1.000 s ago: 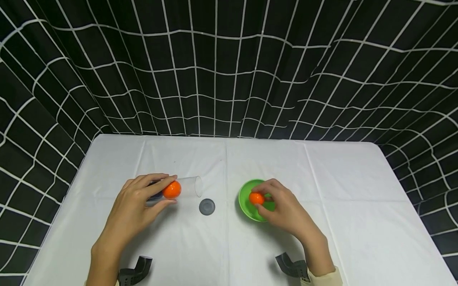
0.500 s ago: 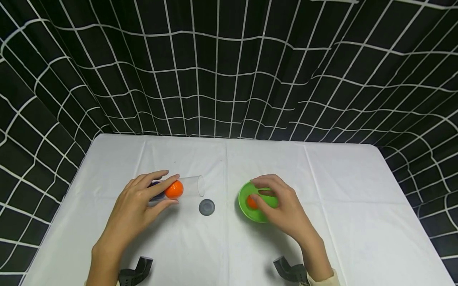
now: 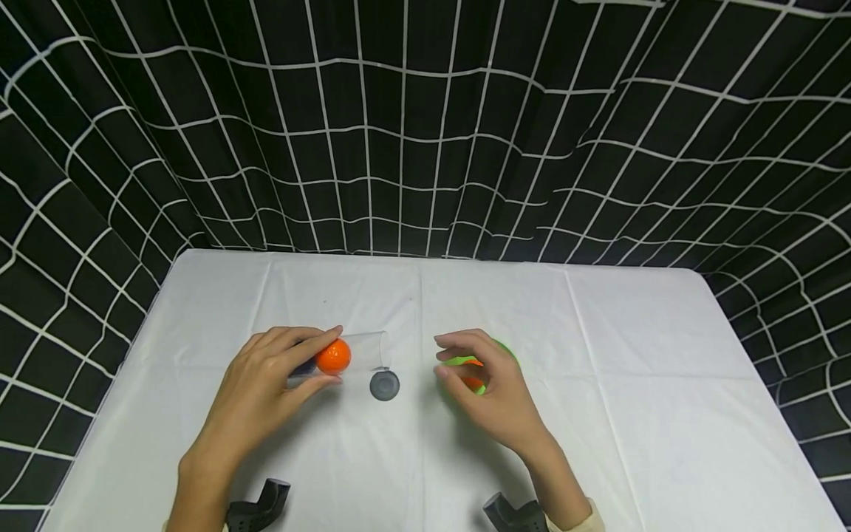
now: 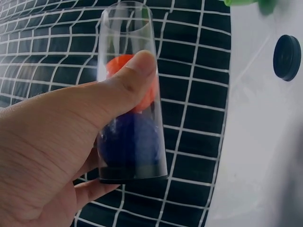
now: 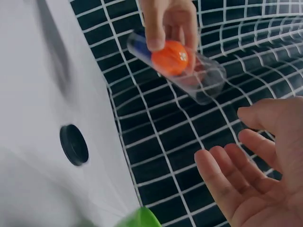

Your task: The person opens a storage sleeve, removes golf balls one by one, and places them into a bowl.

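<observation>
My left hand [image 3: 255,384] grips a clear plastic tube [image 3: 366,352] lying sideways above the table, its rimmed mouth facing right. Inside sit an orange ball [image 3: 334,357] near the fingertips and a dark blue ball [image 4: 130,142] at the dark-based end. The left thumb lies along the tube's wall in the left wrist view. My right hand [image 3: 492,395] is held over the green bowl [image 3: 510,351], fingers loosely bent and apart from the thumb, with nothing between them. It hides much of the bowl, where part of another orange ball [image 3: 473,383] shows.
A round dark grey cap [image 3: 384,386] lies on the white tablecloth [image 3: 638,428] below the tube's mouth, between the hands. Black curtains [image 3: 425,148] with a white grid stand behind the table and at its sides.
My right hand has let go of the orange ball in the green bowl and moved left toward the tube. My left hand has shifted slightly right, still holding the tube.
</observation>
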`<state>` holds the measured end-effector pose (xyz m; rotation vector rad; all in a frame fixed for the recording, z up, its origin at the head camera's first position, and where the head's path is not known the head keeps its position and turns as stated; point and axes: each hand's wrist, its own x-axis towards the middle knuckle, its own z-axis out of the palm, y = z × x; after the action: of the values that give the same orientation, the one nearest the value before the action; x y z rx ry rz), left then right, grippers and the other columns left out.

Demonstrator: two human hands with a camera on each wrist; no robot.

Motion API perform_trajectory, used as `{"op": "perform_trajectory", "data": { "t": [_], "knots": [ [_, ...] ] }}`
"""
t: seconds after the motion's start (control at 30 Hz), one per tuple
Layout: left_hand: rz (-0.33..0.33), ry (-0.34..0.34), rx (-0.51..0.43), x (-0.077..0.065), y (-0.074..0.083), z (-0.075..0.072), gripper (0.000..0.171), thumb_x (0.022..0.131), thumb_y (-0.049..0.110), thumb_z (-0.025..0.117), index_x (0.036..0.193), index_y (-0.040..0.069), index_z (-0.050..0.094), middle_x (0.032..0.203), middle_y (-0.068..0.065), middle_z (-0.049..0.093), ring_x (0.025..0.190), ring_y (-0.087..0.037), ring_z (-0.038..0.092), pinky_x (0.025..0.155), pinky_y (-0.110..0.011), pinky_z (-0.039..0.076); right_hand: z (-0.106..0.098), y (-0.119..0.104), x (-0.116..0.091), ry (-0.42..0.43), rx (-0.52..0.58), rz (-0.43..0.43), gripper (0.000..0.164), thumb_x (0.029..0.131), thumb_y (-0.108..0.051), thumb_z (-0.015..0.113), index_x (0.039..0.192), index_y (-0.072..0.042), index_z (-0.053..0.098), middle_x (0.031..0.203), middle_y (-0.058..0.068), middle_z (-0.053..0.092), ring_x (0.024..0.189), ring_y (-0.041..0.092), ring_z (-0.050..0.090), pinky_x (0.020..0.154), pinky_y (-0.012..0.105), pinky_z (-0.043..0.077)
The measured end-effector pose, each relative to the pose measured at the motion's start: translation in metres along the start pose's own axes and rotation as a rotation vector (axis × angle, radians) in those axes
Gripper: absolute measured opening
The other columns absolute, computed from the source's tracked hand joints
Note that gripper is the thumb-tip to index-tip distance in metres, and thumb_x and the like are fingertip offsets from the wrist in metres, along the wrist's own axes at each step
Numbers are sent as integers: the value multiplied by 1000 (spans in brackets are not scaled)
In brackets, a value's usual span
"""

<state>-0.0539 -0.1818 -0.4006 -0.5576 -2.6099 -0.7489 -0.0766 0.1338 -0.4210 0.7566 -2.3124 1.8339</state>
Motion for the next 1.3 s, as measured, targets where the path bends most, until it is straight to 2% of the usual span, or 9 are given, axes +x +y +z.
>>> {"op": "perform_trajectory", "data": {
  "t": [0.2,0.43,0.6,0.7,0.87,1.2,1.3],
  "knots": [
    [-10,14,-9,1,2,0,57,77,32,94,129,21,74,119,6,79,111,-18,70,99,-43,53,10,0,-1,-33,61,-11,36,91,9,75,126,-1,69,121,17,67,110,7,70,89,34,67],
    [32,23,0,2,3,0,52,75,29,96,123,21,79,118,3,78,112,-20,69,102,-43,51,18,1,-2,-54,142,26,35,93,10,72,128,3,67,127,23,62,117,13,70,96,34,65],
    [52,31,16,2,4,-1,53,76,27,96,125,21,78,120,3,77,113,-21,69,105,-42,48,21,2,-2,-57,187,53,35,93,11,71,128,8,65,127,9,64,120,15,69,99,34,63],
    [59,34,28,2,5,-2,53,76,27,95,126,22,78,120,3,77,114,-21,68,106,-42,47,23,2,-2,-63,215,80,37,92,11,72,128,10,63,127,3,63,122,10,68,101,35,62],
    [68,35,48,2,6,-3,53,76,27,96,126,23,78,120,1,77,115,-23,68,108,-43,46,28,3,-1,-76,238,98,40,91,11,73,130,11,62,127,10,62,122,8,68,101,35,62],
    [89,54,52,1,10,-4,54,75,24,97,125,24,79,119,1,77,115,-23,67,107,-43,47,33,6,-2,-89,271,125,40,92,9,73,131,2,65,128,0,65,121,9,68,100,36,63],
    [94,54,58,2,10,-4,53,75,26,97,125,24,79,119,1,77,115,-23,67,109,-43,46,34,6,-3,-91,274,127,41,93,8,73,132,6,63,130,7,64,121,9,68,100,35,63]
  ]
}}
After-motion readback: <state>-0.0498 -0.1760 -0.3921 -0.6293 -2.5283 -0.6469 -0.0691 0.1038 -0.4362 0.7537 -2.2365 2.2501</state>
